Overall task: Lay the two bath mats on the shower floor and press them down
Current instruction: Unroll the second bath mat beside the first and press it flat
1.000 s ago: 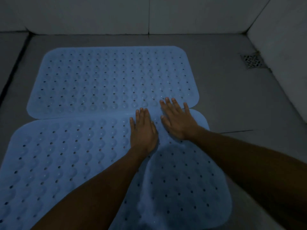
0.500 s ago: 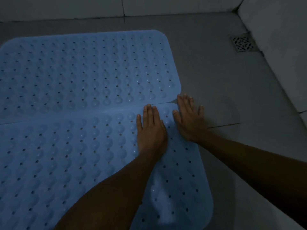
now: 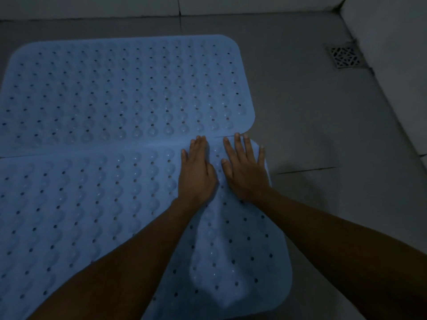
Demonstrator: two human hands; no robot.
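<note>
Head view of a grey shower floor [image 3: 300, 112] bearing two blue bath mats: the far mat [image 3: 120, 93] and the near mat [image 3: 80, 215] lie flat, long edges touching. A floor drain [image 3: 345, 57] sits well apart, by the right wall [image 3: 392, 54]. Left hand [image 3: 196, 172] and right hand [image 3: 245, 172] rest palm-down, fingers straight, grasping nothing, on the near mat's far right corner, fingertips at the seam.

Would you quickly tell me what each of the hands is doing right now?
Left hand: open, flat, pressing the near bath mat.
Right hand: open, flat, pressing the same mat's far right corner.
</note>
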